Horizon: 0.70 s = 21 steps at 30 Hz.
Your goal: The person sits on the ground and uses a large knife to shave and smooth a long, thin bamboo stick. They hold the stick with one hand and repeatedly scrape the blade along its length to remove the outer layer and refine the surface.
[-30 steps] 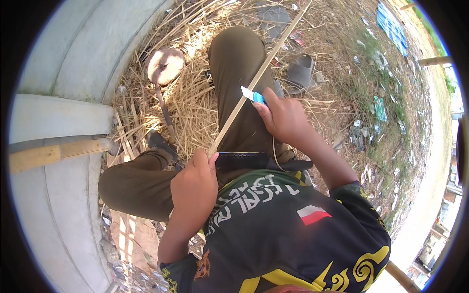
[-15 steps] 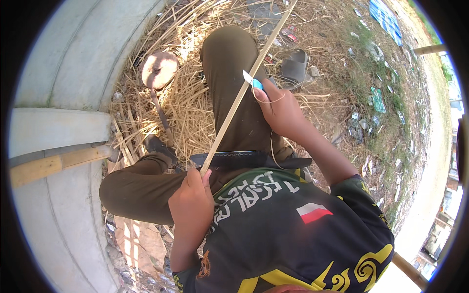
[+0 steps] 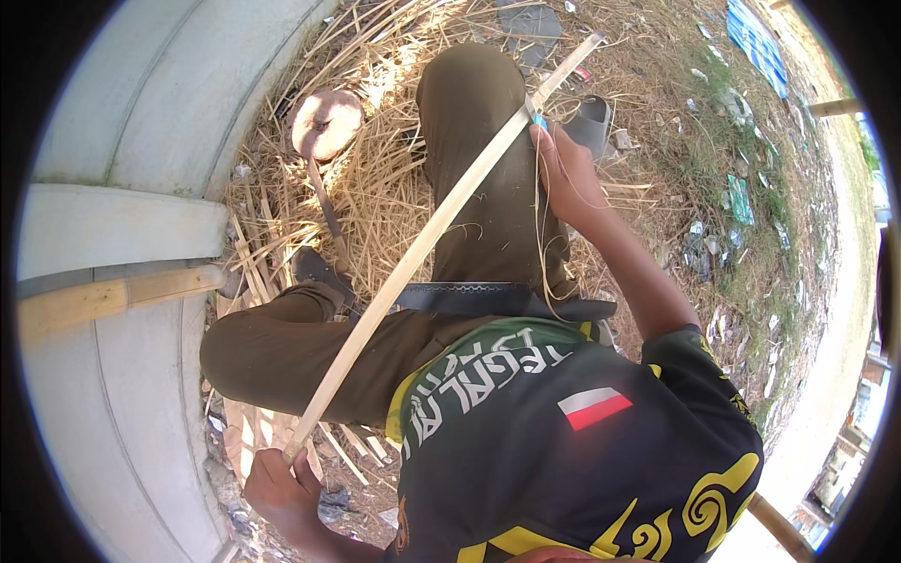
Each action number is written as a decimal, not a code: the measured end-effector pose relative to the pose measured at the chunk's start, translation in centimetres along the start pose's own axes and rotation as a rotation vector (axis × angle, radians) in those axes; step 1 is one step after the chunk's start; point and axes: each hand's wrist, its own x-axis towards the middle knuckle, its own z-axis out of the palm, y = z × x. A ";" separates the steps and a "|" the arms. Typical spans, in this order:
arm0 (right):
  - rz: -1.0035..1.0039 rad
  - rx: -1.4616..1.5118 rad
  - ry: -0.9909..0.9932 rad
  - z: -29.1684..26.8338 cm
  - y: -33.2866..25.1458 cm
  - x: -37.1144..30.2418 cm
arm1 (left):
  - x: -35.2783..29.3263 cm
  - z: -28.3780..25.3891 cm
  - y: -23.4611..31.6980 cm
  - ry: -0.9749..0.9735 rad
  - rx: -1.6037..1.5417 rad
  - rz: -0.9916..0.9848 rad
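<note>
A long pale bamboo strip (image 3: 422, 246) runs diagonally across my lap, from the lower left to beyond my raised knee. My left hand (image 3: 280, 486) pinches its near end, low at the left. Near the far end, my right hand (image 3: 568, 174) is closed around a cutter knife (image 3: 538, 118) with a blue handle. The knife's blade lies against the strip, just past my knee. A thin curled shaving (image 3: 542, 230) hangs below my right hand. Across my lap lies a dark flat piece (image 3: 465, 297), partly under the strip.
Straw-like bamboo shavings (image 3: 380, 178) cover the ground ahead. A round wood block (image 3: 326, 124) stands at the left, with a long dark blade-like tool (image 3: 324, 206) beside it. A pale wall (image 3: 122, 225) and bamboo pole (image 3: 122, 298) border the left. A grey sandal (image 3: 591, 127) lies beyond my right hand.
My left hand has moved down and left, drawing the strip along with it. The knife now sits closer to the strip's far end. The strip's wide face now shows more.
</note>
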 end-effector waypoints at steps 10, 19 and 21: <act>-0.333 -0.424 -0.184 -1.2 -2.4 -1.1 | 6.3 4.8 8.9 -0.019 -0.375 -0.079; -0.372 -0.528 -0.209 -2.2 -2.1 -2.3 | 11.9 6.3 15.3 -0.042 -0.623 -0.062; -0.391 -0.508 -0.169 -2.2 -1.5 -1.7 | 11.4 6.6 15.5 -0.059 -0.617 -0.065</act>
